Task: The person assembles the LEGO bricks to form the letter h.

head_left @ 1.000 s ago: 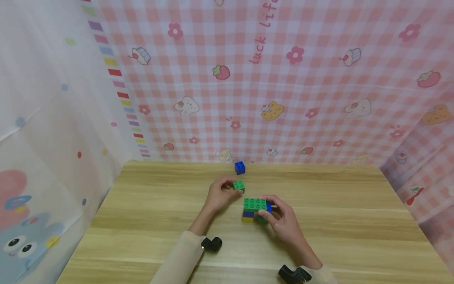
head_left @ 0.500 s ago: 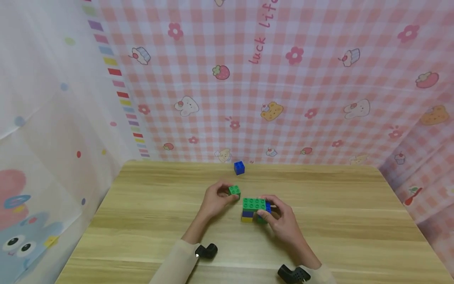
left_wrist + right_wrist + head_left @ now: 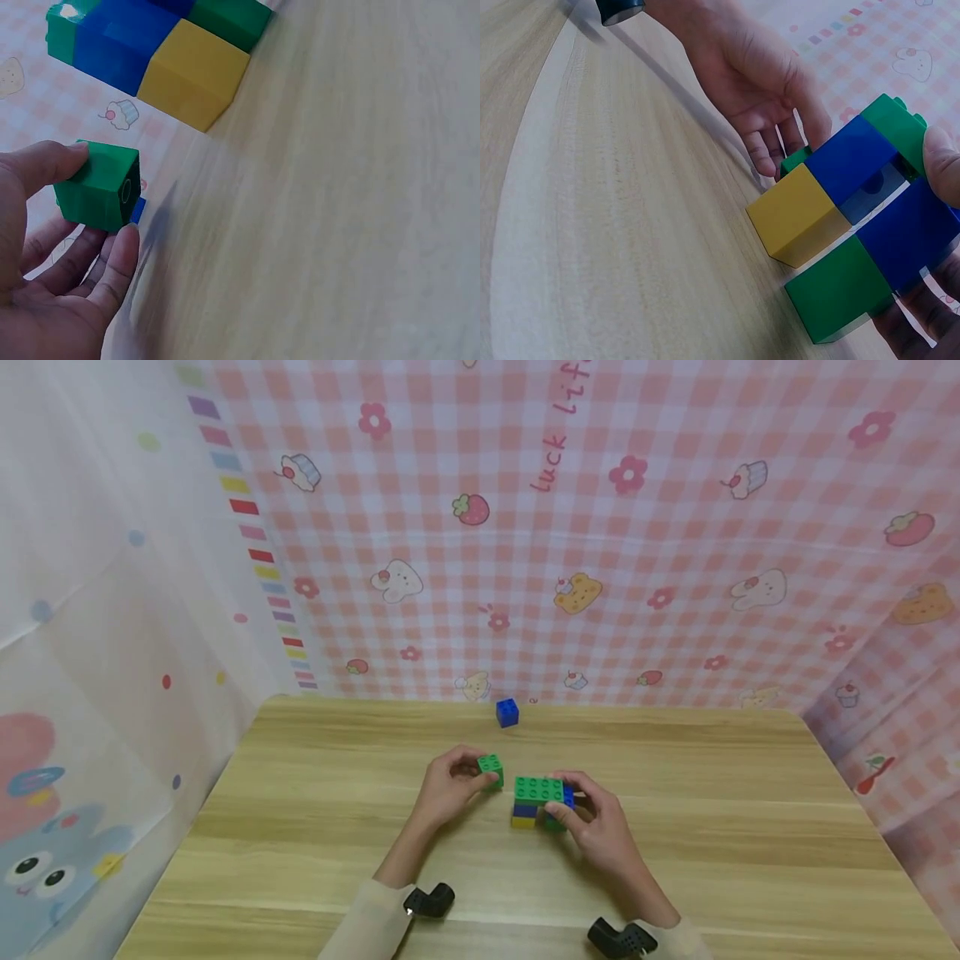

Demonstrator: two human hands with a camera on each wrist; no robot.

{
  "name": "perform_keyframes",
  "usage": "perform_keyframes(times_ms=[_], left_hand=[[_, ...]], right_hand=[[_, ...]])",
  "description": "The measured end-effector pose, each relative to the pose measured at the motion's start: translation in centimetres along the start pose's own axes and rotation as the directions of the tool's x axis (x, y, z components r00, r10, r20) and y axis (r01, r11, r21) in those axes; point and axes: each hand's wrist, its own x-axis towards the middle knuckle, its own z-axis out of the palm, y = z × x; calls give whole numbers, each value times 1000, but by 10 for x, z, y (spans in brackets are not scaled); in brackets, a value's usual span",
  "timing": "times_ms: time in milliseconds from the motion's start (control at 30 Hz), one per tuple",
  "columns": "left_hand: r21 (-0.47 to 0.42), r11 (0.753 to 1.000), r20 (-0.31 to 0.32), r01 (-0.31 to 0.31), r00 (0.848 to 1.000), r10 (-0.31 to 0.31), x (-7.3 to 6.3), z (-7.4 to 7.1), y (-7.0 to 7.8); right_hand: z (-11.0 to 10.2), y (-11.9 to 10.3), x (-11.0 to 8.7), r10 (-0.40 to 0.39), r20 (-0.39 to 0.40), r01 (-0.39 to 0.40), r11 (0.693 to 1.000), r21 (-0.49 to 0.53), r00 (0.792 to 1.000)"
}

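My left hand (image 3: 450, 787) pinches a small green toy brick (image 3: 101, 184) between thumb and fingertips, just left of a stacked brick structure. That structure (image 3: 525, 810) has a long green brick (image 3: 538, 789) across the top, bridging two columns. In the right wrist view, one column is a blue brick (image 3: 851, 159) over a yellow brick (image 3: 799, 214). The other is a blue brick (image 3: 911, 232) over a green brick (image 3: 840, 289). My right hand (image 3: 600, 827) grips the structure from its right side, thumb at the near face and fingers behind.
A single blue brick (image 3: 507, 712) stands near the back edge of the wooden table (image 3: 300, 827). A pink checked cloth (image 3: 480, 568) hangs right behind the table, and a white printed cloth (image 3: 112, 610) on the left. Both wrists wear black cameras.
My left hand has moved left and toward me with the small green brick, away from the blue brick at the back. The right hand and the structure stay in place.
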Motion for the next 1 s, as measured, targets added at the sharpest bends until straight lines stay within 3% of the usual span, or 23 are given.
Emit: perform_keyframes(times_ms=[200,433,800,1000], left_hand=[[-50,998,-6,38,999,-38,-6,-1,2],[-107,994,6,11,1000,-10,-12,-1,8],[-145,989,19,-14,1000,17,-18,-6,34],[-172,984,23,-37,999,41,-28,-12,45]], right_hand=[[1,1,-1,12,5,-12,1000,3,1000],[1,1,0,5,11,-5,1000,-1,1000],[-2,0,4,-8,19,8,1000,3,1000],[1,4,3,-34,20,34,999,21,999]])
